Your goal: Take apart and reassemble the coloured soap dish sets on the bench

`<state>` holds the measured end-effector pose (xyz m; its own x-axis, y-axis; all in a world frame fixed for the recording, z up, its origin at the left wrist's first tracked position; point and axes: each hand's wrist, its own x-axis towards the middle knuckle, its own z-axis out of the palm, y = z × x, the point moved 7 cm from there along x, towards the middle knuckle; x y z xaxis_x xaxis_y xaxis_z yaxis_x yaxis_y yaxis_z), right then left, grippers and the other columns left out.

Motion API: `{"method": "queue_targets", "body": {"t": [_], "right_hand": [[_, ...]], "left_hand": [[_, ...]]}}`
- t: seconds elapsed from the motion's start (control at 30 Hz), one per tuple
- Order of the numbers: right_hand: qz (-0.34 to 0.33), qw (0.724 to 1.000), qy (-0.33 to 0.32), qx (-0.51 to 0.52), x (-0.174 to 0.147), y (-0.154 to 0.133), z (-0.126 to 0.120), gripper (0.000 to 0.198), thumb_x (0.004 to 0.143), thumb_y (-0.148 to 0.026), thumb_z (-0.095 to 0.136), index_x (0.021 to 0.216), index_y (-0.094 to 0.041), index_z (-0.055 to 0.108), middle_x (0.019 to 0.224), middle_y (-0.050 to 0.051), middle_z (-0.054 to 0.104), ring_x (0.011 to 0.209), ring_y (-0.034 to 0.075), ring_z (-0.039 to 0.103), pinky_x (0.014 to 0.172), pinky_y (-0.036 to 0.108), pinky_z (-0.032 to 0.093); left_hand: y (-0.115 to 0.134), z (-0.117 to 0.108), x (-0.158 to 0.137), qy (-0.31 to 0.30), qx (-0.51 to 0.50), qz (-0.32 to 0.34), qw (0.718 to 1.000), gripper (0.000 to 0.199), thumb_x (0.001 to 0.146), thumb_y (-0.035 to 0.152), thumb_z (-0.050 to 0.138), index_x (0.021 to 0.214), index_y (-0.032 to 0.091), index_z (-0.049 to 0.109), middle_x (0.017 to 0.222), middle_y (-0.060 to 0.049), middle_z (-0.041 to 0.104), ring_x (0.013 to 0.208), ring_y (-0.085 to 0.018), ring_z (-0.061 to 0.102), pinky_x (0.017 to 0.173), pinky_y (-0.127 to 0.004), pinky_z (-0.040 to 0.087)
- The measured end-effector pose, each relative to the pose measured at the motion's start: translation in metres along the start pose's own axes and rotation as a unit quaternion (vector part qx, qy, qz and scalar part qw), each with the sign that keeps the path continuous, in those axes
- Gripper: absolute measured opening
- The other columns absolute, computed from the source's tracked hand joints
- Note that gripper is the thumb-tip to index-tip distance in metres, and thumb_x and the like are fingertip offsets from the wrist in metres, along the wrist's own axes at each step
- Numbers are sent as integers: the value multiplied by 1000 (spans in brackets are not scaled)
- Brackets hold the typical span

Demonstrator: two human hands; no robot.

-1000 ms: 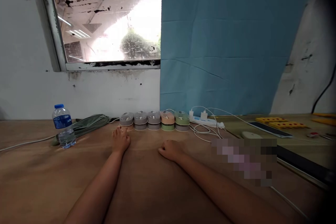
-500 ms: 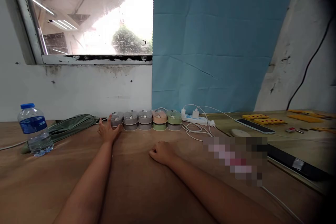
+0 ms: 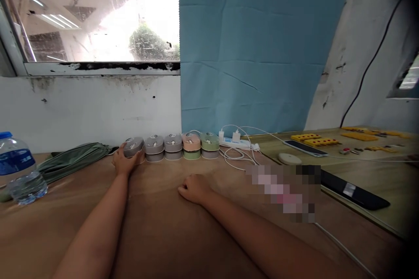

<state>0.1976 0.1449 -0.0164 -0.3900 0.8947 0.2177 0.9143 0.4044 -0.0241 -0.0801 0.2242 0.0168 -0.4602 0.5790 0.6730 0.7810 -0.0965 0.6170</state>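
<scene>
Grey-lidded box (image 3: 135,143), there it is, left end of the row along the back of the brown table (image 3: 157,231)! Nearest, your right hand (image 3: 195,188) is clenched in a loose fist, resting on the tabletop, well apart from the boxes. Out left stands a blue-capped water bottle (image 3: 16,161). Farther in, your left hand (image 3: 125,163) grasps the grey-lidded box, fingers against its left side, thumb across its front; how firmly, I can't tell. Folded green fabric (image 3: 72,163) lies just left of that hand. On along the row: two grey boxes (image 3: 154,143), a peach-topped box (image 3: 191,141), a green-topped box (image 3: 210,141), then a white power strip (image 3: 240,143). Behind, a blue sheet (image 3: 255,52) hangs beside the window (image 3: 98,17).
</scene>
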Motion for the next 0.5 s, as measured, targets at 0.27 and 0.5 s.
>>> {"method": "queue_targets", "body": {"t": [0.27,0.5], "right_hand": [[3,1000,9,-1,0,-1,-4,32,74,-35,44,71,-17,70,75,9,69,68,20,60,57,24,36],[5,1000,17,6,2,1,-4,33,74,-36,44,69,-16,70,73,10,69,67,21,60,56,25,36]], "left_hand": [[-22,-26,1,130,-202,-107,965,71,64,46,60,122,19,28,115,-11,47,100,-21,50,84,-34,41],[-44,-27,-2,128,-358,-175,908,57,74,48,45,118,20,22,109,-9,49,83,-13,57,67,-27,47]]}}
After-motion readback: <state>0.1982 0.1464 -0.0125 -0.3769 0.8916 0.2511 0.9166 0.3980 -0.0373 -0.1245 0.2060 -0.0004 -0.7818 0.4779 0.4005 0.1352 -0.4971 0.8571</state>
